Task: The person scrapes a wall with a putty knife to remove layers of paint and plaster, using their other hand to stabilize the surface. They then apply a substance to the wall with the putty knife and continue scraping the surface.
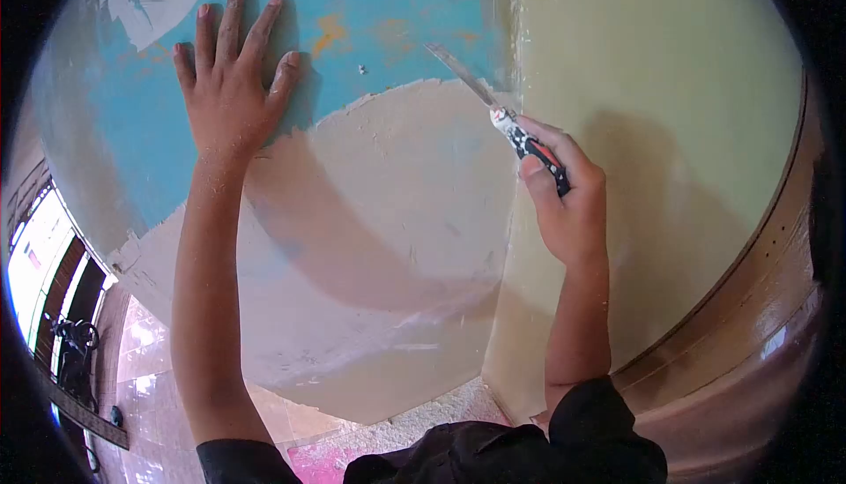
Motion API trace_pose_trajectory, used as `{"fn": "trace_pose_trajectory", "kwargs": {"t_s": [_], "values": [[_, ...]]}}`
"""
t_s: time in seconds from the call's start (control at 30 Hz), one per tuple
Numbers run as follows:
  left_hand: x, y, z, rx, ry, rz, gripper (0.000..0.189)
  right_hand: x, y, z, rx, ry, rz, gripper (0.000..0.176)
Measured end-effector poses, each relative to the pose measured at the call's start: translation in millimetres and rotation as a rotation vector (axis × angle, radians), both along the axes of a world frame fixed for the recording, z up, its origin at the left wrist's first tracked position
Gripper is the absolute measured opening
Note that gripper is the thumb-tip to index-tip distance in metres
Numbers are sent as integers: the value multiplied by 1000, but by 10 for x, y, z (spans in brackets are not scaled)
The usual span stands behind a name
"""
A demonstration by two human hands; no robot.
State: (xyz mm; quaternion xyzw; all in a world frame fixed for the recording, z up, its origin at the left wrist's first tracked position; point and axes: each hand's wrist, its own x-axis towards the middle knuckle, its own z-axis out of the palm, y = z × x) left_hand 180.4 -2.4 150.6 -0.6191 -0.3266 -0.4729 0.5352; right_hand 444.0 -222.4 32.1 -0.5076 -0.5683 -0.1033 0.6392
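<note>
My left hand (233, 96) lies flat on the blue-painted wall (379, 8) at the upper left, fingers spread and holding nothing. In my right hand (568, 189) is a scraper (529, 145) with a black and red handle spattered white. Its thin blade points up and left over the blue paint, near the upper edge of a pale plaster patch (405, 184). Whether the blade touches the wall is not clear. The scraper is close to the corner where a yellow-green wall (670, 52) begins.
White debris covers part of the floor (388, 435) below the corner, beside a pink area. A bright opening (40, 246) and a dark motorcycle (75, 343) show at the far left. A brown curved surface (723, 352) borders the green wall at the right.
</note>
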Motion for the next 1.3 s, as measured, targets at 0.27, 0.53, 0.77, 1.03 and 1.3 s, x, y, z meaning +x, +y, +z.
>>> {"fn": "trace_pose_trajectory", "kwargs": {"t_s": [0.27,0.53,0.77,1.03,1.3], "values": [[20,-27,10,-10,-7,26,57,-138,356,-32,156,-244,16,36],[3,9,-6,2,-3,-35,57,-294,21,-150,-54,-366,-109,46],[15,31,-6,4,-4,-14,56,54,326,-669,138,126,-45,39],[42,15,-17,18,15,-17,58,315,384,-1035,88,122,-111,45],[294,48,-141,36,12,-38,61,450,513,-1088,85,121,-114,43]]}}
